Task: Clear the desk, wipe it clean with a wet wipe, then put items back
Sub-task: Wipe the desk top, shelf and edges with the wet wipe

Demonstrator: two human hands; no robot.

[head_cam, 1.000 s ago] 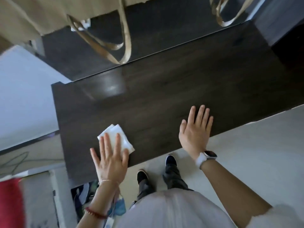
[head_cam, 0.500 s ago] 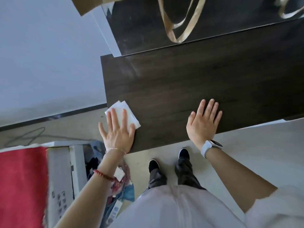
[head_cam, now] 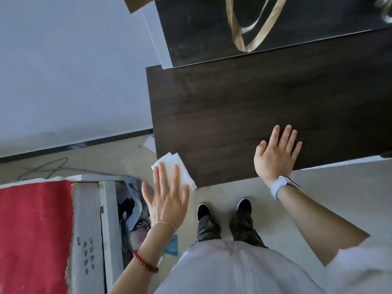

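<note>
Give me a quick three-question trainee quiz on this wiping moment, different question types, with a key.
1. True or false: the left hand presses the wet wipe at the desk's near-left corner.
2. Which wrist wears the watch? A left, B right.
3. Fill in: the right hand lies ____ on the desk.

Key: 1 true; 2 B; 3 flat.

Hands: two, left hand (head_cam: 166, 201), right hand (head_cam: 275, 154)
Wet wipe (head_cam: 177, 169): one
Table (head_cam: 265, 107): one
Shoes: two, left shoe (head_cam: 203, 211), right shoe (head_cam: 244, 205)
Wrist bands, left: seemingly two, thin bracelet (head_cam: 166, 223) and red bead bracelet (head_cam: 145, 262)
Watch (head_cam: 281, 185): one
</note>
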